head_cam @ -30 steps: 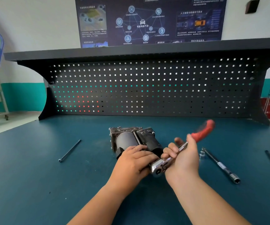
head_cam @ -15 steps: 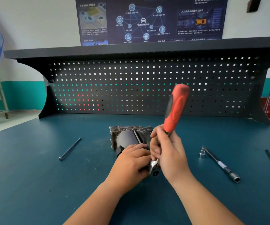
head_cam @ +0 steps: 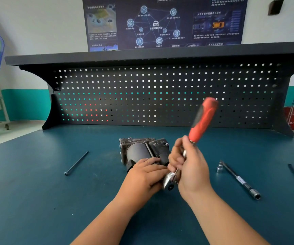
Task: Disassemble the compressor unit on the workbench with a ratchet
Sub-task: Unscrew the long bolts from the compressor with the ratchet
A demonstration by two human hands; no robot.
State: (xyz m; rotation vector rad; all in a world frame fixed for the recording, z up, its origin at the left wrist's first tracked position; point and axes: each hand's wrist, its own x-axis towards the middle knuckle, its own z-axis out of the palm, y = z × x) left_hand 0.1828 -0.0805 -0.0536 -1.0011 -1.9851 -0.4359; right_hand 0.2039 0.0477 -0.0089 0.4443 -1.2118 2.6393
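Closed round the chrome shank of the red-handled steel ratchet (head_cam: 202, 119), the right hand (head_cam: 190, 167) makes a firm grip just below the red sleeve, fingers curled, thumb side up. The ratchet's long axis rises from its shiny round head, low and near the viewer, up and away toward the black perforated pegboard (head_cam: 160, 94), leaning right. Its red handle is motion-blurred.

The dark grey metal compressor unit (head_cam: 140, 151) lies at the middle of the blue-green worktop (head_cam: 36, 191), its cylinder running from the viewer toward the pegboard, the cast block end farthest away. The left hand (head_cam: 146, 175) lies palm down over the near end, fingers bent over it in a holding grip, tips pointing right and just beside the ratchet head.

Both hands hide the near face of the unit, so what the ratchet head sits on cannot be made out.

A long dark bolt (head_cam: 76, 163) lies well to the left; a chrome extension bar with sockets (head_cam: 240, 181) lies to the right.
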